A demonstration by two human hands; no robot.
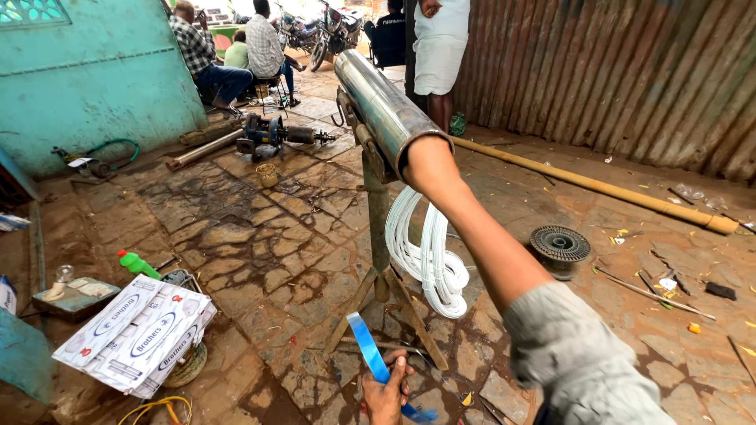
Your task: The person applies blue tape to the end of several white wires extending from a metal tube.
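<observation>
Wire coil hangs below tube.

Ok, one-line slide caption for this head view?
Right arm reaches inside steel tube on stand; left hand holds blue strip.

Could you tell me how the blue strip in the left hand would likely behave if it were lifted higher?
The blue strip looks thin and flat, so it is probably light. It bends in a curve through the left hand, suggesting it would flex and spring rather than stay stiff. Its glossy surface might be slippery.

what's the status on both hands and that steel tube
Right arm reaches into steel tube, hand hidden inside. Left hand grips blue strip. White wire coils hang under the tube.
</observation>
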